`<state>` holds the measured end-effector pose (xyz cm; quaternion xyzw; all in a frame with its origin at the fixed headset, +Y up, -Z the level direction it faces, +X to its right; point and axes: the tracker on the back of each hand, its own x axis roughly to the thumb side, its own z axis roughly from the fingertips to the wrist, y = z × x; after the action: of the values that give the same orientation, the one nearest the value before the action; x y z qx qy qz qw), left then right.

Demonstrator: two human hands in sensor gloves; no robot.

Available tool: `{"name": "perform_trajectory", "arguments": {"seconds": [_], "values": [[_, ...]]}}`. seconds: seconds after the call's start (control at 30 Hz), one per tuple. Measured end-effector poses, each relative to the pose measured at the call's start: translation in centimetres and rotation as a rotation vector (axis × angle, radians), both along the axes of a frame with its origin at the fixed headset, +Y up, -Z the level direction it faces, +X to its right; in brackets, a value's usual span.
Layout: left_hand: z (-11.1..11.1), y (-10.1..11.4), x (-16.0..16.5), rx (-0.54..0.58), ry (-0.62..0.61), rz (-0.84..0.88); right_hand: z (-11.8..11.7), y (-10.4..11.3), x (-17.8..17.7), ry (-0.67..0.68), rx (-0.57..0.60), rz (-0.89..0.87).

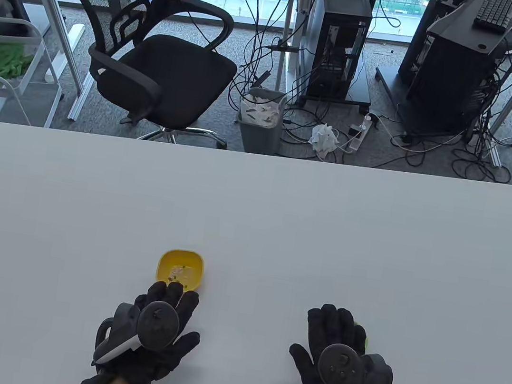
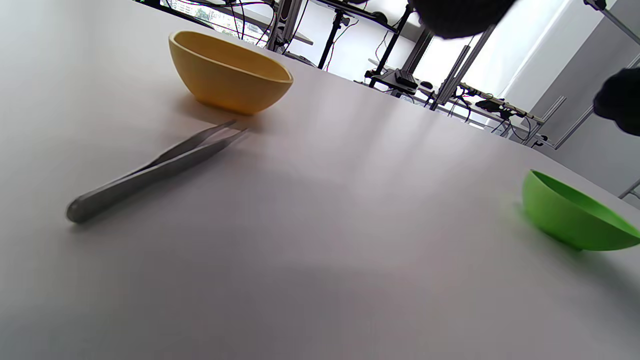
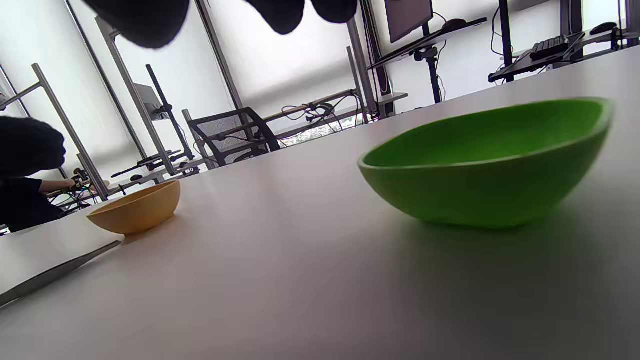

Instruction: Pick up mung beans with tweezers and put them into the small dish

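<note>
Mung beans (image 1: 178, 272) sit in the yellow dish (image 1: 165, 261); the green dish (image 3: 487, 165) shows none inside, so transfer looks unstarted. Tweezers (image 2: 150, 172) lie untouched on the table (image 1: 253, 211) beside the yellow dish. Left hand (image 1: 151, 330) and right hand (image 1: 341, 356) rest flat, fingers spread, holding nothing.

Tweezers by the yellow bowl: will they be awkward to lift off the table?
Probably. The tweezers lie flat on the smooth table, so gloved fingers may slide them before getting under. They look like thin metal: likely light, stiff, a bit slippery. A nudge could push the tips into the yellow bowl.
</note>
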<state>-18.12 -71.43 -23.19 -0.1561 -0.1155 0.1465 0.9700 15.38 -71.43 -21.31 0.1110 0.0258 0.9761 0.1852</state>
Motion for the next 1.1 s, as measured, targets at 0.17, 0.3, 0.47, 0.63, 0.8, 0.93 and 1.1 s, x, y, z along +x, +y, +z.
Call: {"name": "perform_trajectory", "arguments": {"seconds": [0.17, 0.3, 0.47, 0.63, 0.8, 0.93, 1.1], "values": [[0.0, 0.0, -0.1, 0.004, 0.006, 0.000, 0.0, 0.0, 0.0, 0.000, 0.000, -0.002], [-0.1, 0.0, -0.2, -0.002, 0.016, 0.004, 0.0, -0.1, 0.0, -0.001, -0.004, -0.004], [-0.1, 0.0, -0.2, 0.004, 0.021, -0.010, 0.0, 0.0, 0.1, -0.008, -0.008, -0.007], [-0.2, 0.0, -0.6, 0.000, 0.062, -0.024, 0.1, 0.0, 0.1, -0.005, -0.007, -0.019], [-0.6, -0.3, -1.2, 0.000, 0.167, -0.087, 0.1, -0.1, 0.1, -0.002, -0.016, -0.042], [-1.5, -1.1, -1.5, -0.021, 0.262, -0.146, 0.1, -0.1, 0.1, 0.003, -0.020, -0.056], [-2.9, -2.6, -1.3, 0.022, 0.344, -0.220, 0.1, -0.2, 0.1, 0.011, -0.029, -0.068]]}}
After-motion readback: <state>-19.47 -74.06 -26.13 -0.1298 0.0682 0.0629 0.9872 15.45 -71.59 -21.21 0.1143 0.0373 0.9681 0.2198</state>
